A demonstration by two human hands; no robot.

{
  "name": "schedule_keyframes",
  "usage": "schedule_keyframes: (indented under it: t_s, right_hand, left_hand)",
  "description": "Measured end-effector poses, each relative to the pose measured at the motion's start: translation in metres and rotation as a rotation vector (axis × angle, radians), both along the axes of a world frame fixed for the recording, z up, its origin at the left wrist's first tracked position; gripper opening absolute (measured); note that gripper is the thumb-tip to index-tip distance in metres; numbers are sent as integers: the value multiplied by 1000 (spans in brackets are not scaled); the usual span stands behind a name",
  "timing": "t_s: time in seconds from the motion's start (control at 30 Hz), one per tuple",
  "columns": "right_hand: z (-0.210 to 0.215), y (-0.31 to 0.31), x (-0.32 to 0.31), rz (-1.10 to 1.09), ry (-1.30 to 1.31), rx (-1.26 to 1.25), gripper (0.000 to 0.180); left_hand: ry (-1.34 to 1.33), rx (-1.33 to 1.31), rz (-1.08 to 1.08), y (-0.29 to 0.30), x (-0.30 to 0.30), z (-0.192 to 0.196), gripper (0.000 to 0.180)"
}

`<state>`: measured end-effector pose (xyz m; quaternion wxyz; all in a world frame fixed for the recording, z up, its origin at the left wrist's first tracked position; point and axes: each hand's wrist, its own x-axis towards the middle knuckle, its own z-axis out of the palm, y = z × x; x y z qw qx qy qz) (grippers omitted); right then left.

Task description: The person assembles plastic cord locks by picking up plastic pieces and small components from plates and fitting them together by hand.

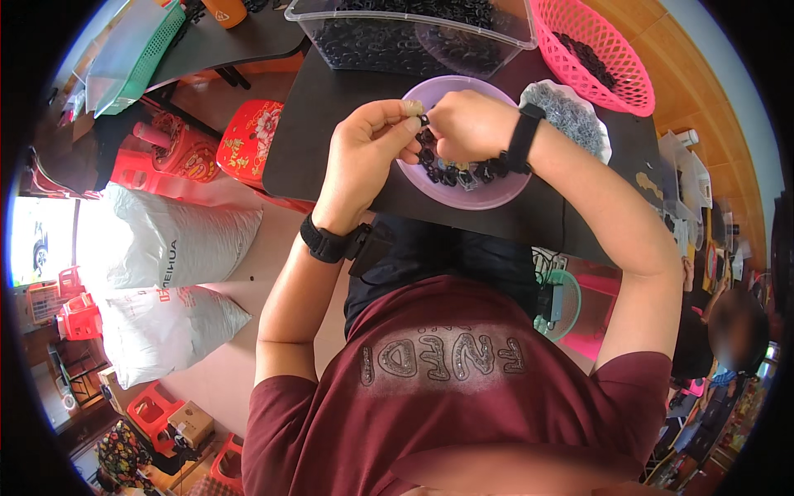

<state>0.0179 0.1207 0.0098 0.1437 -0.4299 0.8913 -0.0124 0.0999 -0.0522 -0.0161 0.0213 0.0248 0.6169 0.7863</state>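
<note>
Both hands meet over the left rim of a lilac plastic bowl (503, 195) on a dark table. My left hand (364, 147) pinches a small black plastic piece (424, 121) between thumb and fingertips. Close against it, my right hand (473, 124) is closed, its curled fingertips partly hidden, so what they grip cannot be made out. From the pinched piece a string of black plastic links (451, 175) curves down into the bowl. A few clear pieces lie among the links. Beside the right wrist stands a scalloped white bowl (606, 140) heaped with small clear plastic pieces (564, 120).
At the table's back is a clear bin (331, 54) full of black links. A pink basket (633, 91) with black pieces sits at back right. Left are a red stool (248, 136) and white sacks (178, 236). A person (736, 331) is at far right.
</note>
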Motion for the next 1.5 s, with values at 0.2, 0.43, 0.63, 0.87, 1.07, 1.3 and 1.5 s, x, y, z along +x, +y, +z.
schedule_keyframes:
  t_s: [0.2, 0.43, 0.63, 0.87, 1.07, 1.3, 1.5]
  right_hand:
    - [19, 38, 22, -395, -348, -549, 7]
    - [14, 69, 58, -573, -770, -1145, 18]
    - [5, 70, 79, -650, -756, -1318, 17]
    - [-5, 62, 86, -637, -514, -1371, 14]
    - [-8, 61, 85, -611, -406, -1348, 11]
    - [-7, 60, 85, -606, -370, -1325, 10]
    - [-10, 60, 86, -595, -333, -1331, 10]
  left_hand:
    - [30, -47, -34, 9, 6, 5, 22]
    - [56, -3, -89, 31, 12, 14, 22]
    - [33, -106, -147, 40, 13, 20, 18]
    - [64, -104, -81, 52, 11, 23, 18]
    - [85, -151, -63, 55, 8, 24, 14]
    - [77, -187, -76, 56, 9, 26, 13]
    - [90, -183, -62, 57, 10, 24, 13]
